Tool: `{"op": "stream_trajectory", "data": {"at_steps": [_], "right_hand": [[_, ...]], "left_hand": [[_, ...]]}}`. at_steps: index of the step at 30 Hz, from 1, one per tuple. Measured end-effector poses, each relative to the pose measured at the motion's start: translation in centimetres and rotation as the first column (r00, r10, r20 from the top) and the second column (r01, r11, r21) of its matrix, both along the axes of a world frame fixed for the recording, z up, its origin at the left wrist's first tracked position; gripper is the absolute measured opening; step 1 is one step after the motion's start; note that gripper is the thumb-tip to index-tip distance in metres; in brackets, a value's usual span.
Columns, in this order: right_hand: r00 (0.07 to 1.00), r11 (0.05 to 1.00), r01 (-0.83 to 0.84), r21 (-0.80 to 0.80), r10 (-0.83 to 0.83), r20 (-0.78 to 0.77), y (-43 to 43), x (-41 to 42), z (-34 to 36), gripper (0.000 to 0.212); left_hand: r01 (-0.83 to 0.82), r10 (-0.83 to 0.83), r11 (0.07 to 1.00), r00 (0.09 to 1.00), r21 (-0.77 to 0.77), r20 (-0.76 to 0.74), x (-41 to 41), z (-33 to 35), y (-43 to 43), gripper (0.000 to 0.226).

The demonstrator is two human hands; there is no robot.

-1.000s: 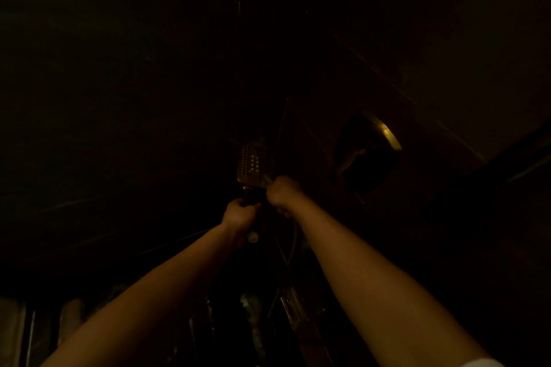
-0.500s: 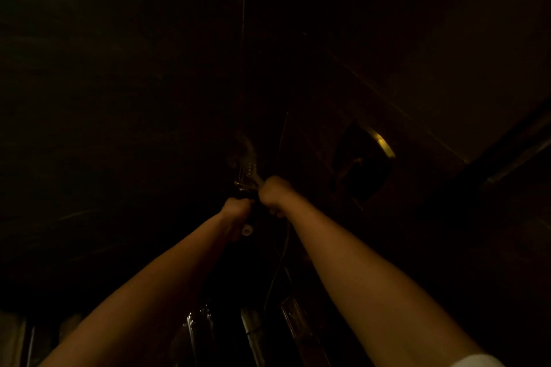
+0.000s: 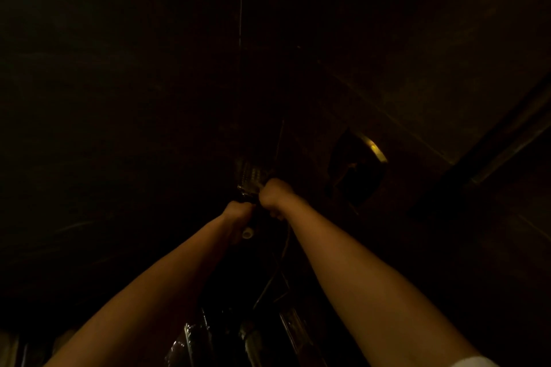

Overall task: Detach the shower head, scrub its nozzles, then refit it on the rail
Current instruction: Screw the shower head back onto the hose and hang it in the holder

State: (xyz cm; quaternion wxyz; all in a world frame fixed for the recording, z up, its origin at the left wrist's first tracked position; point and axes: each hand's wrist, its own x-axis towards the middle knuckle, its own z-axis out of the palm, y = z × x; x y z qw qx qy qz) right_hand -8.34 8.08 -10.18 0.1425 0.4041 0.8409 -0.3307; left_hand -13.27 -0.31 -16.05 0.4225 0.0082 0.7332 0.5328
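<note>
The scene is very dark. A metal shower head (image 3: 250, 176) with rows of small nozzles shows faintly at the centre, held up near the thin vertical rail (image 3: 240, 24). My left hand (image 3: 238, 217) is closed around its handle just below, a pale round end sticking out under the fist. My right hand (image 3: 275, 195) is a closed fist right beside the head, at its right edge; what it grips is hidden. A hose (image 3: 284, 247) hangs down between my forearms.
A round dark fitting with a brass-lit rim (image 3: 362, 170) sits on the wall to the right. Shiny bottles or fixtures (image 3: 193, 340) stand low at the bottom centre. Dark walls surround everything.
The nozzle face, seen flat-on a second ago, turned edge-on and now shows partly again. Both hands stayed closed together at the handle and shifted slightly left.
</note>
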Motion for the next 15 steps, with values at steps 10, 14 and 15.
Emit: {"op": "stream_trajectory", "data": {"at_steps": [10, 14, 15], "right_hand": [[0.999, 0.999, 0.033, -0.027, -0.032, 0.031, 3.1, 2.0, -0.3, 0.017], [0.997, 0.997, 0.065, -0.033, -0.064, 0.04, 5.8, 3.2, -0.4, 0.025], [0.997, 0.997, 0.071, -0.037, -0.069, 0.042, 6.5, 3.5, -0.4, 0.026]], "left_hand": [[-0.004, -0.006, 0.992, 0.997, 0.123, 0.079, 0.9, 0.8, 1.9, 0.02], [0.0, -0.021, 0.989, 0.989, 0.146, 0.148, 1.6, 0.7, 4.8, 0.031], [0.004, -0.027, 0.989, 0.988, 0.148, 0.152, 1.8, 0.7, 5.7, 0.033]]}}
